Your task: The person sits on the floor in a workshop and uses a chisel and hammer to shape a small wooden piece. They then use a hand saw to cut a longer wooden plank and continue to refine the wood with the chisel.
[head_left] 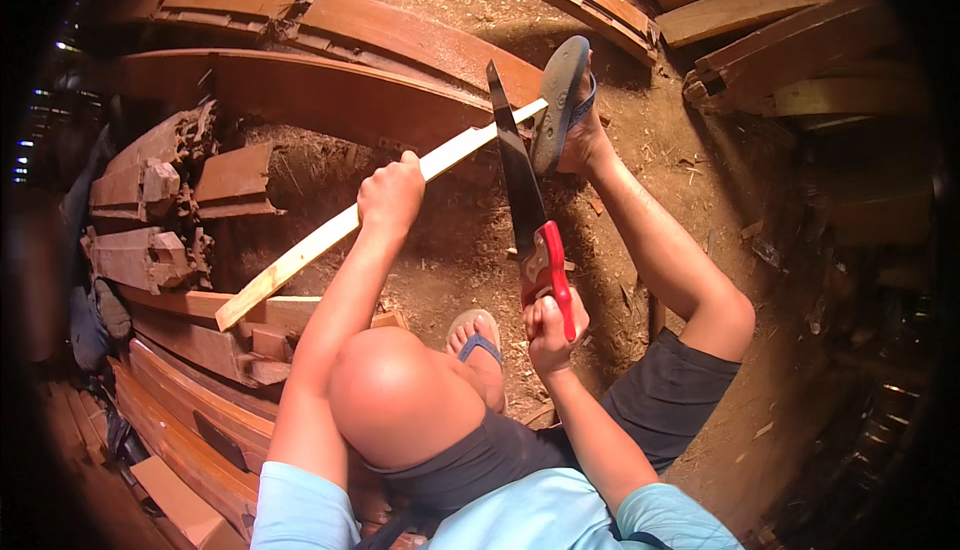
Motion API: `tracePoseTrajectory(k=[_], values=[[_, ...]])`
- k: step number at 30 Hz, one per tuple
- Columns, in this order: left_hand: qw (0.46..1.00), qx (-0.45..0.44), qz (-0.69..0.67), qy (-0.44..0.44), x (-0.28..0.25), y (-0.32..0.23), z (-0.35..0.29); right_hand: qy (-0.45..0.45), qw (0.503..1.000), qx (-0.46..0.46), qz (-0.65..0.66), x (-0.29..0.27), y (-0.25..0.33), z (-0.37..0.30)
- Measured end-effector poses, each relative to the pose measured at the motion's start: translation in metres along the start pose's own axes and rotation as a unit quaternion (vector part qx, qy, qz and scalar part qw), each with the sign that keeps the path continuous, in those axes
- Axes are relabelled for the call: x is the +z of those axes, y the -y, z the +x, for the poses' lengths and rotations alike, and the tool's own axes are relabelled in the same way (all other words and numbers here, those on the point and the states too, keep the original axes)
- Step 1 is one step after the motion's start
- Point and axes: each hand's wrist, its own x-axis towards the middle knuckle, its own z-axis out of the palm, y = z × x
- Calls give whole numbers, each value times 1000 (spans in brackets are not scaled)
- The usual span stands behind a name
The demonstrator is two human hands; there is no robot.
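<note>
A long pale wooden strip (305,252) slants from the lower left up to the far middle. My left hand (392,195) is closed round it near its middle. A hand saw (519,175) with a dark blade and a red handle is in my right hand (552,330), whose fingers are wrapped round the grip. The blade crosses the strip close to its far end; whether the teeth have cut into the wood cannot be made out. My sandalled foot (563,105) is up against the strip's far end, its sole turned toward the wood.
Reddish-brown boards (300,90) lie across the far side beneath the strip's far part. Broken timber pieces (150,185) are stacked on the left, and more planks (780,50) lie at the far right. My other sandalled foot (478,345) rests on dirt ground (640,280) strewn with shavings.
</note>
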Motion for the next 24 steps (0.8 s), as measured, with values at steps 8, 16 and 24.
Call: tracePoseTrajectory(k=[8, 16, 24], values=[[1000, 9, -4, -7, 7, 8, -1, -11, 991, 69, 112, 33, -1, 52], [1000, 4, -11, 2, 0, 1, 7, 3, 1000, -10, -26, 42, -15, 97], [998, -13, -33, 46, 7, 8, 4, 15, 989, -63, -130, 11, -16, 33]])
